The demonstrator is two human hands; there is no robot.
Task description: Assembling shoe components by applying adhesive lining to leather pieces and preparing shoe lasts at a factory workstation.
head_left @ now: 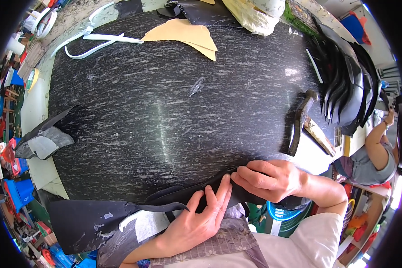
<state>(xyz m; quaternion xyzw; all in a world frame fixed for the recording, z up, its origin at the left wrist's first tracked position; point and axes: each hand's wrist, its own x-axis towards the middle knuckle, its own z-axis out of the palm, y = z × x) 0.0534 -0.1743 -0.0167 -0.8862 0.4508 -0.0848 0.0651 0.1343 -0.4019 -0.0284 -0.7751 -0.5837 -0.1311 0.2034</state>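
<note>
Along the near edge of the table lies a long black leather-like piece (87, 219), partly folded, with a pale grey underside showing near its left part. My left hand (203, 219) rests on it with fingers stretched out, the tips pressing on the material close to its upper edge. Just to the right, my right hand (270, 181) is closed in a pinch on the edge of the same piece. Its fingertips nearly meet those of my left hand. Whatever sits between the right fingertips besides the edge is hidden.
A hammer (304, 120) lies at the right, beside a stack of black pieces (344, 85). Tan pieces (181, 35) and white strips (105, 39) lie at the back. A grey-black piece (47, 140) hangs over the left edge. Another person (375, 156) is at the far right.
</note>
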